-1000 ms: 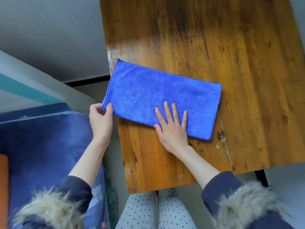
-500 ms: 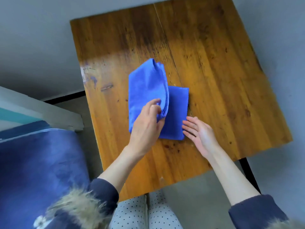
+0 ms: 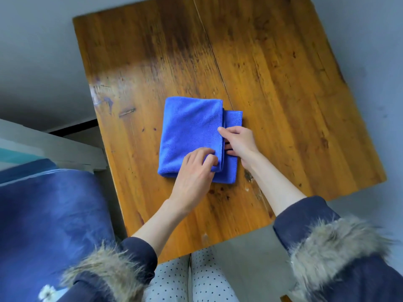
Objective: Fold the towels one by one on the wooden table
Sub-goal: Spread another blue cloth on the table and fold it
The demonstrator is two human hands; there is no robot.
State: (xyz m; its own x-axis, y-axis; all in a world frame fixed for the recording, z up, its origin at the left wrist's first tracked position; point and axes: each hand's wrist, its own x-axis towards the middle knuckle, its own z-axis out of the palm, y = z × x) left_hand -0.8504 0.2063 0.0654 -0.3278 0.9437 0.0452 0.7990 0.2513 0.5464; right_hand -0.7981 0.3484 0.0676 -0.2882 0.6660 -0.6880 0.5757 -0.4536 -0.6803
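Observation:
A blue towel (image 3: 189, 129) lies folded over on the wooden table (image 3: 272, 83), its upper layer stopping short of the lower layer's right edge. My left hand (image 3: 194, 173) rests on the towel's near right corner, fingers curled on the upper layer. My right hand (image 3: 239, 142) is at the towel's right side, thumb on top of the upper layer's edge and fingers tucked under it, pinching that edge.
A dark blue bedspread (image 3: 43, 214) and a white bed frame (image 3: 54, 147) lie left of the table. My knees in dotted trousers (image 3: 189, 280) are under the table's near edge. Grey floor surrounds the table.
The left hand carried the towel's left half over onto the right half and laid it down. The right hand moved from the table beside the towel onto its right edge.

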